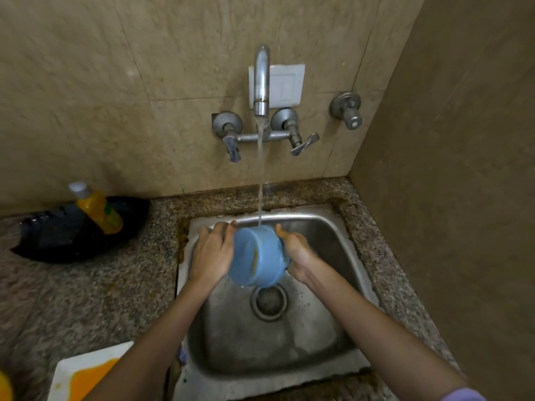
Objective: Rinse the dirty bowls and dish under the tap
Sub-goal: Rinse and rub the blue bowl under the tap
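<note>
Dish [75,377], white and smeared with orange residue, lies at the near left on the speckled counter [86,299]; the left forearm crosses in front of its right corner. A lilac sleeve [463,396] shows at the near right edge. Both forearms reach over the steel sink [318,357], set into the counter, with its round drain [268,302] visible between them. Just beyond the drain, the blue bowl [257,256] is held above the basin, tipped on its side, with an orange-brown streak on it. The left hand [212,253] grips one end, back of the hand toward the camera, fingers curled onto the bowl. The right hand [295,250] clasps the other end, thumb raised along the wall; its fingers are hidden behind the bowl. A water stream [260,175] falls onto the bowl's upper side. To the far left, a yellow bottle [98,209] leans on a black bag [63,235] against the tiled wall. The tap [261,79] is wall-mounted, with two lever handles. A white switch plate [285,85] sits behind the spout, and a separate valve [347,110] is to its right.
</note>
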